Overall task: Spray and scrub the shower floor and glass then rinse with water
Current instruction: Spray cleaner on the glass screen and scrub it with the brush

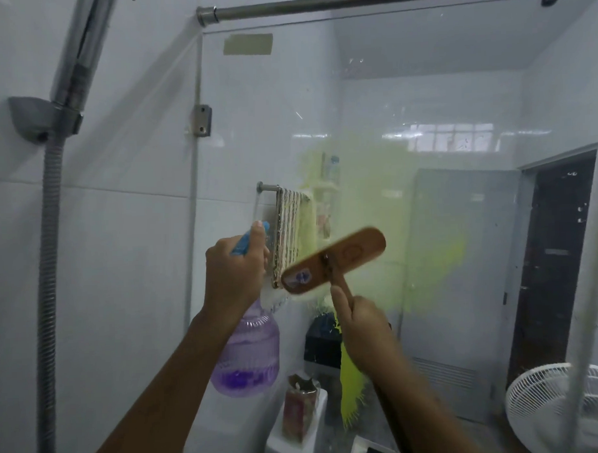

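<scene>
White-tiled shower wall (122,266) with a chrome hose (49,252) stands left, then the left hand (233,272), its grip curled round a clear purple spray bottle (246,350) with violet liquid low inside, and the right hand (362,322), grip wrapped on a wooden brush (332,259) at the yellow-smeared glass (456,102).

Head view, facing shower glass (421,86), close

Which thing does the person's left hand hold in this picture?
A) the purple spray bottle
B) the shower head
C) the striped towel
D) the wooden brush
A: the left hand grips the purple spray bottle at its blue top, while the right hand holds the wooden brush.
</scene>
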A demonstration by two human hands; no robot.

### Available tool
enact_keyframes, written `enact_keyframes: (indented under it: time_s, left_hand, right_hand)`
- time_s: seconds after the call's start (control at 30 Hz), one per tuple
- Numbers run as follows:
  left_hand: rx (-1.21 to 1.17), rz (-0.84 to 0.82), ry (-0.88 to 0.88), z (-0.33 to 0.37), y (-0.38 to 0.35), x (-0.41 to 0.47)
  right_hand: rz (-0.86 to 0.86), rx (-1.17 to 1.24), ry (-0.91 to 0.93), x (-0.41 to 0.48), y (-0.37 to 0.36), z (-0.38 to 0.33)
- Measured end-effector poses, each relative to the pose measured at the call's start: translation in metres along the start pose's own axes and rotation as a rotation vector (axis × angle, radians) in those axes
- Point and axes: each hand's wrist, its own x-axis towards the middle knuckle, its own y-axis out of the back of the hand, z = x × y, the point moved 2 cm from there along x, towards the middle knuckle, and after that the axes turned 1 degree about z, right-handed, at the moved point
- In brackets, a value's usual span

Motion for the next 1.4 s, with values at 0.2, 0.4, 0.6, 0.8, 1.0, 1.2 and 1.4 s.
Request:
enact_keyframes:
  time_s: [0.2,0.4,0.6,0.8,1.0,1.2,1.4]
  left_hand:
    - [-0.040,-0.087,0.071,-0.001,0.000,0.005]
    - [-0.088,-0.175,0.067,-0.004,0.007,0.000]
    - [-0.083,-0.214,0.062,-0.013,0.011,-0.004]
    - [-0.114,-0.189,0.038,-0.002,0.010,0.007]
    - [-0.181,-0.132,0.029,0.000,0.013,0.009]
    - [-0.199,-0.176,0.075,0.006,0.011,0.016]
    - [-0.172,-0.112,0.055,0.007,0.014,0.014]
  right_hand:
    - [0.174,0.109,0.068,0.096,0.073,-0.089]
    - [0.088,0.043,0.028,0.044,0.038,-0.036]
    - [0.124,0.024,0.054,0.048,0.055,-0.048]
    - [0.180,0.107,0.077,0.084,0.080,-0.086]
    - [-0.016,-0.102,0.003,-0.010,0.000,0.021]
    - [0.124,-0.007,0.062,0.058,0.050,-0.044]
    - [0.123,0.039,0.055,0.064,0.051,-0.050]
